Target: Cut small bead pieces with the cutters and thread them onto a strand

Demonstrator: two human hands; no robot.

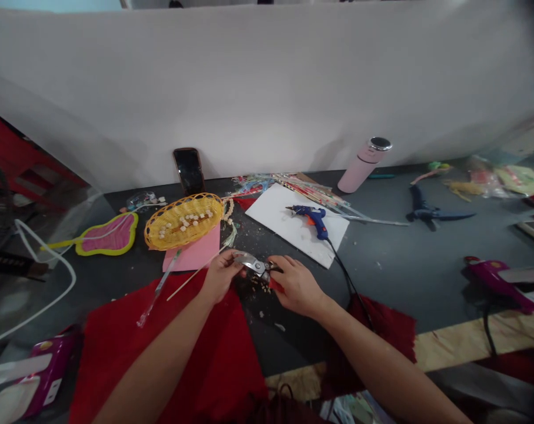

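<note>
My right hand (297,287) is closed around the handles of a pair of shears (253,264) with silver blades; a bit of red shows at the grip. The blades point left, toward my left hand (220,275), whose fingers are pinched together at their tip. What those fingers hold is too small to make out. A thin wooden stick (189,282) slants just left of that hand; I cannot tell if the hand touches it. Small pale cut pieces (263,287) are scattered on the dark table below the shears. Red cloth (196,353) lies under my left forearm.
A yellow basket (152,240) with small pale pieces rests partly on pink paper (200,256). A blue glue gun (313,221) lies on a white board (275,206), its black cord running toward me. Behind stand a phone (189,171) and a pink bottle (359,171).
</note>
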